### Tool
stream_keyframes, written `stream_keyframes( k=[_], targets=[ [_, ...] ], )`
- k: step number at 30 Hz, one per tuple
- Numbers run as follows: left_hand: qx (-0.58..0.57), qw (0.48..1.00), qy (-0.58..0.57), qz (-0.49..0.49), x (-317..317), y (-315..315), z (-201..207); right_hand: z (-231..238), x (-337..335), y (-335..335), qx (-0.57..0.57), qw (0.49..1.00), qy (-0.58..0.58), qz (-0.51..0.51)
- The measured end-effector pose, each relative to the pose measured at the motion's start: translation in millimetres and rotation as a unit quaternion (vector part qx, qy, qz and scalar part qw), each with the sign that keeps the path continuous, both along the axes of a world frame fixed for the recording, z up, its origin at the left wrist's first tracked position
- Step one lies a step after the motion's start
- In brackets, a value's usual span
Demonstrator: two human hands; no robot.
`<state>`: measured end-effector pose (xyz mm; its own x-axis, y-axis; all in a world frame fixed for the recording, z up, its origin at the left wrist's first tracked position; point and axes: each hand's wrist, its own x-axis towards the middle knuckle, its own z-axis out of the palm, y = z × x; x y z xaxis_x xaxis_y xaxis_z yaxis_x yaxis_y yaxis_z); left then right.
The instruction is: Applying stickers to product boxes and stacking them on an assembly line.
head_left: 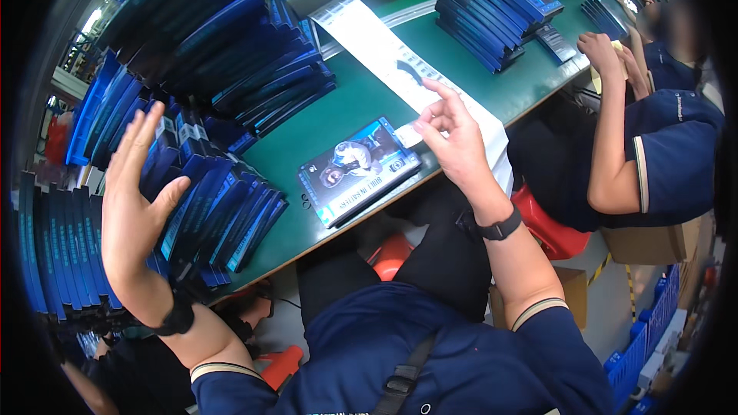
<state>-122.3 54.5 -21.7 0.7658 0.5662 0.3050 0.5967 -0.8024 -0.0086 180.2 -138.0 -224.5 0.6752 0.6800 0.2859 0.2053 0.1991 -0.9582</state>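
My right hand (pixel 455 132) pinches a small white sticker (pixel 407 135) between thumb and finger, at the right end of a flat blue-black box (pixel 355 165) with a picture on its face. I cannot tell whether the sticker touches the box. The box lies near the front edge of the green table (pixel 392 111). Behind my right hand, a long white strip of label sheet (pixel 369 34) runs across the table and hangs over its edge. My left hand (pixel 137 192) is raised with its fingers stretched, beside leaning blue boxes (pixel 219 211), and holds nothing.
Tall stacks of blue boxes (pixel 223 46) fill the left side. Another stack (pixel 496 11) stands at the back right. A co-worker (pixel 646 146) sits to the right, hands at the table edge. Red stools (pixel 542 223) and a cardboard box (pixel 649 244) stand below.
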Motion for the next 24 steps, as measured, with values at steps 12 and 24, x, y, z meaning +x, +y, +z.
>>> stream_keyframes(
  k=[12, 24],
  targets=[
    [-0.156, 0.961, -0.107, -0.202, 114, -86, -143, -2, 3, 3, -0.064, 0.977, -0.197, -0.057],
    [-0.204, 0.960, -0.083, -0.175, 142, -87, -181, -10, 15, -2, -0.113, 0.968, -0.220, -0.038]
  ],
)
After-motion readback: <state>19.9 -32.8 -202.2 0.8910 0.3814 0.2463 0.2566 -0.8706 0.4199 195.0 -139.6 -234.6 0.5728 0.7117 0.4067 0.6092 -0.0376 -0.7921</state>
